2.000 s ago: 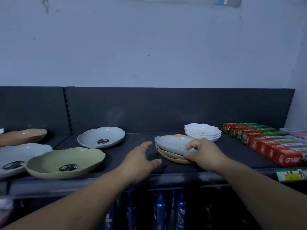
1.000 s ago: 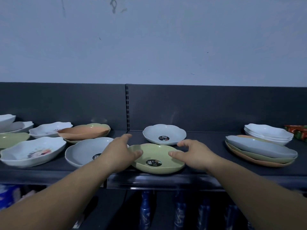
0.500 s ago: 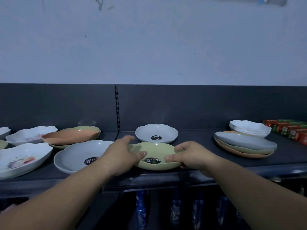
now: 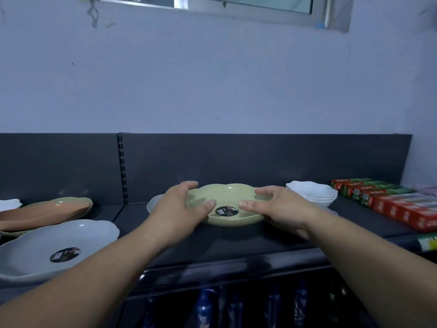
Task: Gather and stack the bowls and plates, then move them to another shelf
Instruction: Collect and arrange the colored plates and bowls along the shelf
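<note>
From my end: both hands are on the pale green scalloped shallow bowl, about mid-way along the dark grey shelf, w/ a round black sticker inside it near the front rim. The left hand grips the bowl's left side, thumb hooked over the near rim and fingers curled round the far edge. The right hand does the same on the right side, thumb on the near rim just beside the sticker and fingers bent over the far rim. Can't tell if the bowl's base rests on anything or is clear of the shelf; the wrists hide the gap. A sliver of another pale bowl shows behind the left hand, mostly hidden. Front left sits a large grey-white scalloped bowl w/ its own black label. Behind that is an orange bowl nested on a greenish one. To the right, near the right hand's fingertips but apart, is a stack of small white bowls. Beyond it are rows of red and green cartons. Blue bottles stand on the level below, too dim for detail.
</note>
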The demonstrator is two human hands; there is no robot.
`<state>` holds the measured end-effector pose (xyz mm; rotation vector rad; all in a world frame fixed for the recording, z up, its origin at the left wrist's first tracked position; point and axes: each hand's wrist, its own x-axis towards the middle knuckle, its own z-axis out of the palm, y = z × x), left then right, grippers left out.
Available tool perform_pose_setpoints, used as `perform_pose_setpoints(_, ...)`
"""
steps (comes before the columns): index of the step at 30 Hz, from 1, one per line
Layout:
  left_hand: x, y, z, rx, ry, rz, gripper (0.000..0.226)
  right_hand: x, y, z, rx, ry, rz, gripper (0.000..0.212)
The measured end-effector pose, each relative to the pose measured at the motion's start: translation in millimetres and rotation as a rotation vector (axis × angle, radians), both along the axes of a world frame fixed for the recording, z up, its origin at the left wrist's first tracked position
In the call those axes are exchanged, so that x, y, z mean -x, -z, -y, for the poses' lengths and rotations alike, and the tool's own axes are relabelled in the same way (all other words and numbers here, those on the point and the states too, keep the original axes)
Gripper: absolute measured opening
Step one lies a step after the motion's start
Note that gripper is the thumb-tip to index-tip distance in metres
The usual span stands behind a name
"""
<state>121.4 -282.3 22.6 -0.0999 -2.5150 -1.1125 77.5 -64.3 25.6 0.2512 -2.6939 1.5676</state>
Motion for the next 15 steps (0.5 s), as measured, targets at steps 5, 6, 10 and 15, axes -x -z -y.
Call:
perform_pose_setpoints(5,29,4,-55,-0.077,0.034,-0.056,0.06,7,-16,-68,-0.079,-0.094,-0.021,0.102)
perform_pose_setpoints(6,35,5,-65,-0.096,0.049,-0.07,0.061,10,-16,-81,-0.129,-0.084,-0.04,0.083)
perform_pose_setpoints(10,53,9,-105,-0.126,0.09,-0.093,0.069,32,-5,-125,-0.171,-0.012,-0.069,0.067)
perform_pose_setpoints(15,69,29,-140,-0.146,0.08,-0.075,0.083,51,6,-161,-0.067,0.073,-0.046,0.073)
